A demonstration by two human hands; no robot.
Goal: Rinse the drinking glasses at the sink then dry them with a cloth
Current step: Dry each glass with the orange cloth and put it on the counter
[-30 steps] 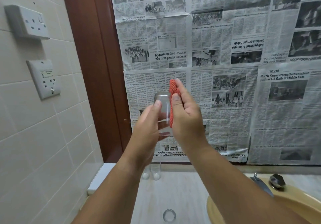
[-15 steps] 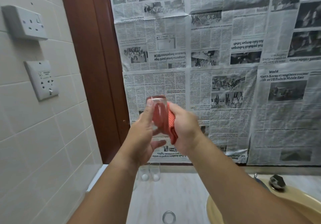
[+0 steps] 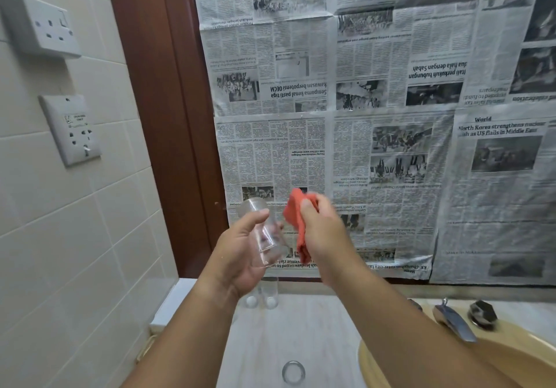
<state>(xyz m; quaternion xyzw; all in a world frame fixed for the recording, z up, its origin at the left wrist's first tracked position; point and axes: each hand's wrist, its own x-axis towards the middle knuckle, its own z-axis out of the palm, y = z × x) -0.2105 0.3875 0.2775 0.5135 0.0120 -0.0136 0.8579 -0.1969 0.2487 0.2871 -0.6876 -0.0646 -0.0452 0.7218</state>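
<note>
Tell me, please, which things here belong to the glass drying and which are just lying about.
Job: glass in left hand; red cloth in right hand; two glasses at counter's back; near glass; sink; tap.
Lying about: wall sockets; newspaper.

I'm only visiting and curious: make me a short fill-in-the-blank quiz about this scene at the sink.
The left hand holds a drinking glass; the right hand grips a ____.
Behind the hands, ____ more glasses stand at the back of the counter.
Sheets of ____ hang ahead, behind the counter.
Answers: cloth; two; newspaper.
</note>
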